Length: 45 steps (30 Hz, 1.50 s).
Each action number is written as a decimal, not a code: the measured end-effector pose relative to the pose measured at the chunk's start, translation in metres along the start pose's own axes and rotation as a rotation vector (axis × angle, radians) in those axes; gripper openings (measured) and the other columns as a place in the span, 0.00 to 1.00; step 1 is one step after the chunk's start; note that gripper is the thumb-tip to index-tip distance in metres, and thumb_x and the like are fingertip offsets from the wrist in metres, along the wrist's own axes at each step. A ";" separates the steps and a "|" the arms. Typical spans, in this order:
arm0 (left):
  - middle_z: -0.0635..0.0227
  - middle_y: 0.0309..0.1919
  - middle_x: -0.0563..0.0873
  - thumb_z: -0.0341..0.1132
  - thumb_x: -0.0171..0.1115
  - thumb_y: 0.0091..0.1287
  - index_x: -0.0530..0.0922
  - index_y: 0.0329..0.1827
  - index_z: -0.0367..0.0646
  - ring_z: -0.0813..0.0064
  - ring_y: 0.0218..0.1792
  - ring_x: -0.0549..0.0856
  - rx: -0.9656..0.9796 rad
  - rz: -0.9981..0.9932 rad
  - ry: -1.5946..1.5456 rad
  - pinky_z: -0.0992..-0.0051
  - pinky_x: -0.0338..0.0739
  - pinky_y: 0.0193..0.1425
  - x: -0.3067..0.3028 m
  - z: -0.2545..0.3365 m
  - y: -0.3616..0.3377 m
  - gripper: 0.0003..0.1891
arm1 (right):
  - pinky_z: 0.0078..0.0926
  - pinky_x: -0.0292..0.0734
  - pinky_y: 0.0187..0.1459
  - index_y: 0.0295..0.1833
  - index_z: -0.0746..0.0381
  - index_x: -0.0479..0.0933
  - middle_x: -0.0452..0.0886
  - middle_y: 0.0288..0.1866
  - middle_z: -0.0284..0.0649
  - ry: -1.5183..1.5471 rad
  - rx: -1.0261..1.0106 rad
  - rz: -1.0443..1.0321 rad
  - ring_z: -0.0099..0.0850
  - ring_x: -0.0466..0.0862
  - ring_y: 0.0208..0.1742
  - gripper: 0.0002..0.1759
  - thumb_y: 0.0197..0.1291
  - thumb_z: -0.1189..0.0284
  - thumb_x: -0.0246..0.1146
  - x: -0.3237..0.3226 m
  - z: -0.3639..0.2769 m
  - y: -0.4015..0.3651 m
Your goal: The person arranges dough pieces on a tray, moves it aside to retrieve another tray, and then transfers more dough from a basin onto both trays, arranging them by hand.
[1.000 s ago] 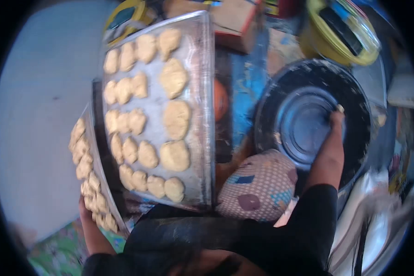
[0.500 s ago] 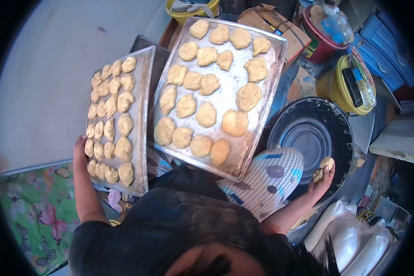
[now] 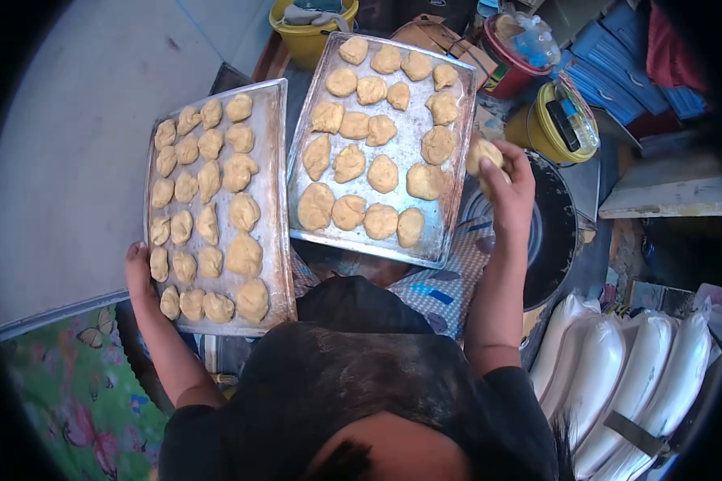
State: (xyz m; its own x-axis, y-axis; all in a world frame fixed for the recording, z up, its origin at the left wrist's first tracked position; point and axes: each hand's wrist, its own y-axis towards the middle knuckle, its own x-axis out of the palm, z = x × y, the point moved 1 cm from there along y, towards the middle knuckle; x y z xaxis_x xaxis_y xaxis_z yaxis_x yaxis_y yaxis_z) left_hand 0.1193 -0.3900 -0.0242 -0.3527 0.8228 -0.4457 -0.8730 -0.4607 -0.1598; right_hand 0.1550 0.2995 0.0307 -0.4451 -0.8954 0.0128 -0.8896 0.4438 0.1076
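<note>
My left hand (image 3: pixel 139 268) grips the outer left edge of a metal baking tray (image 3: pixel 274 120), which is tilted and carries rows of dough pieces. A second baking tray (image 3: pixel 465 96) lies to its right, with more lumps of dough on it and bare metal between them. My right hand (image 3: pixel 512 183) is raised beside that tray's right edge, its fingers closed around a piece of dough (image 3: pixel 483 152). Below this hand is a large black tub (image 3: pixel 555 232), partly hidden by my forearm.
Yellow buckets (image 3: pixel 529 132) and a red bucket (image 3: pixel 497 60) stand at the back, near a cardboard box (image 3: pixel 441 36). Several filled white plastic bags (image 3: pixel 598 369) lie at lower right. A pale board (image 3: pixel 72 160) is on the left, above a butterfly-patterned cloth (image 3: pixel 64 385).
My right hand has risen from over the black tub to the right tray's edge, bringing the dough along. My left hand stays on the left tray. The view has shifted.
</note>
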 end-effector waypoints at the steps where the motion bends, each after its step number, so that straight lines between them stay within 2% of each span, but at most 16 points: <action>1: 0.75 0.29 0.76 0.35 0.52 0.71 0.78 0.41 0.38 0.83 0.31 0.71 0.006 0.006 0.031 0.79 0.68 0.37 0.001 0.000 0.000 0.10 | 0.21 0.76 0.46 0.58 0.67 0.71 0.81 0.47 0.40 -0.008 -0.004 0.006 0.25 0.81 0.45 0.22 0.59 0.75 0.65 0.009 0.001 0.011; 7: 0.75 0.30 0.77 0.35 0.52 0.71 0.78 0.40 0.38 0.82 0.31 0.71 0.004 0.012 -0.059 0.79 0.68 0.37 0.009 -0.009 -0.002 0.10 | 0.20 0.75 0.42 0.57 0.65 0.72 0.81 0.44 0.43 -0.279 -0.129 0.092 0.24 0.80 0.43 0.23 0.56 0.74 0.68 0.056 0.010 0.063; 10: 0.75 0.30 0.77 0.35 0.52 0.72 0.78 0.40 0.38 0.82 0.32 0.71 -0.012 -0.001 -0.125 0.79 0.68 0.38 0.009 -0.017 0.001 0.10 | 0.26 0.78 0.43 0.54 0.61 0.75 0.82 0.42 0.44 -0.268 -0.090 0.095 0.29 0.83 0.42 0.19 0.57 0.70 0.66 0.072 0.022 0.068; 12: 0.75 0.30 0.77 0.35 0.51 0.72 0.78 0.40 0.38 0.82 0.33 0.71 -0.020 -0.010 -0.148 0.78 0.69 0.39 0.008 -0.025 0.004 0.10 | 0.35 0.78 0.44 0.51 0.58 0.79 0.82 0.43 0.46 -1.106 -0.055 -0.143 0.39 0.84 0.44 0.16 0.58 0.65 0.62 0.082 0.037 0.068; 14: 0.75 0.30 0.77 0.35 0.51 0.73 0.77 0.40 0.38 0.82 0.33 0.71 0.062 -0.002 0.035 0.78 0.69 0.40 0.005 -0.030 0.010 0.10 | 0.38 0.78 0.45 0.50 0.56 0.81 0.82 0.46 0.46 -1.122 -0.083 -0.144 0.42 0.83 0.45 0.15 0.58 0.64 0.61 0.081 0.045 0.053; 16: 0.75 0.31 0.76 0.35 0.51 0.73 0.77 0.41 0.38 0.82 0.33 0.71 0.060 -0.018 -0.035 0.78 0.69 0.40 0.010 -0.027 0.008 0.10 | 0.40 0.78 0.47 0.48 0.55 0.82 0.81 0.48 0.46 -1.136 -0.120 -0.144 0.45 0.82 0.47 0.15 0.58 0.62 0.60 0.081 0.044 0.055; 19: 0.74 0.31 0.76 0.35 0.51 0.73 0.77 0.41 0.38 0.82 0.33 0.71 0.023 -0.038 -0.124 0.79 0.69 0.40 0.017 -0.020 -0.002 0.10 | 0.38 0.78 0.48 0.50 0.56 0.81 0.80 0.51 0.44 -0.975 -0.159 -0.160 0.44 0.82 0.48 0.16 0.57 0.63 0.62 0.078 0.048 0.056; 21: 0.75 0.31 0.76 0.35 0.51 0.72 0.78 0.41 0.38 0.82 0.33 0.71 0.010 -0.039 -0.153 0.79 0.69 0.40 0.017 -0.017 -0.001 0.10 | 0.38 0.77 0.50 0.51 0.54 0.82 0.80 0.53 0.44 -1.101 -0.161 -0.348 0.43 0.82 0.49 0.17 0.56 0.64 0.62 0.081 0.051 0.060; 28: 0.75 0.30 0.75 0.35 0.52 0.72 0.77 0.43 0.38 0.82 0.32 0.71 0.001 -0.018 -0.109 0.78 0.68 0.38 0.016 -0.014 -0.005 0.09 | 0.39 0.75 0.55 0.54 0.55 0.81 0.80 0.52 0.46 -0.999 -0.225 -0.217 0.45 0.80 0.53 0.20 0.53 0.65 0.65 0.094 0.032 0.122; 32: 0.75 0.30 0.75 0.35 0.52 0.72 0.77 0.43 0.38 0.82 0.31 0.71 0.014 -0.007 -0.068 0.79 0.68 0.37 0.014 -0.017 -0.001 0.10 | 0.38 0.75 0.55 0.54 0.58 0.80 0.80 0.54 0.48 -1.029 -0.281 -0.280 0.46 0.80 0.54 0.22 0.52 0.65 0.66 0.112 0.045 0.134; 34: 0.75 0.30 0.76 0.35 0.52 0.72 0.77 0.44 0.38 0.82 0.31 0.71 0.010 -0.016 -0.098 0.79 0.68 0.37 0.013 -0.016 -0.002 0.10 | 0.38 0.75 0.55 0.56 0.59 0.79 0.80 0.53 0.50 -0.854 -0.226 -0.145 0.44 0.80 0.54 0.25 0.52 0.64 0.67 0.102 0.046 0.145; 35: 0.75 0.30 0.76 0.35 0.52 0.72 0.77 0.44 0.38 0.83 0.32 0.71 0.001 -0.024 -0.129 0.79 0.68 0.36 0.014 -0.016 -0.003 0.10 | 0.30 0.76 0.52 0.56 0.64 0.78 0.83 0.49 0.46 -0.786 -0.214 -0.092 0.36 0.83 0.50 0.24 0.53 0.65 0.68 0.089 0.048 0.160; 37: 0.75 0.30 0.76 0.35 0.52 0.72 0.77 0.44 0.38 0.83 0.32 0.71 -0.018 -0.014 -0.181 0.79 0.67 0.36 0.022 -0.009 -0.010 0.10 | 0.27 0.76 0.49 0.56 0.68 0.77 0.82 0.47 0.43 -0.032 0.046 0.073 0.32 0.82 0.47 0.23 0.55 0.71 0.66 0.064 0.052 0.173; 38: 0.76 0.30 0.76 0.35 0.52 0.72 0.77 0.44 0.39 0.83 0.32 0.71 -0.034 -0.004 -0.230 0.79 0.67 0.36 0.024 -0.007 -0.012 0.09 | 0.26 0.76 0.47 0.54 0.69 0.75 0.80 0.45 0.40 0.289 0.069 0.060 0.30 0.81 0.45 0.20 0.55 0.77 0.64 0.051 0.053 0.179; 44: 0.75 0.31 0.76 0.35 0.52 0.72 0.77 0.44 0.38 0.83 0.32 0.72 -0.027 -0.053 -0.178 0.79 0.69 0.38 0.017 -0.014 -0.005 0.09 | 0.26 0.76 0.44 0.52 0.67 0.76 0.80 0.41 0.39 0.161 0.027 0.114 0.30 0.81 0.40 0.19 0.52 0.78 0.64 0.027 0.043 0.176; 45: 0.75 0.31 0.76 0.35 0.52 0.72 0.77 0.44 0.38 0.83 0.32 0.72 -0.029 -0.052 -0.178 0.79 0.69 0.38 0.016 -0.015 -0.005 0.09 | 0.26 0.76 0.42 0.51 0.67 0.77 0.81 0.39 0.38 -0.002 0.045 0.121 0.30 0.81 0.39 0.19 0.52 0.76 0.65 0.023 0.046 0.178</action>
State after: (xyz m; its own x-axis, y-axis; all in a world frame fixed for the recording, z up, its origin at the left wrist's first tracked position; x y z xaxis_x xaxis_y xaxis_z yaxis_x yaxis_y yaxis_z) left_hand 0.1233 -0.3798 -0.0440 -0.3635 0.8905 -0.2738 -0.8826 -0.4232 -0.2046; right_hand -0.0187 0.3593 0.0040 -0.5493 -0.8354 0.0205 -0.8334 0.5494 0.0605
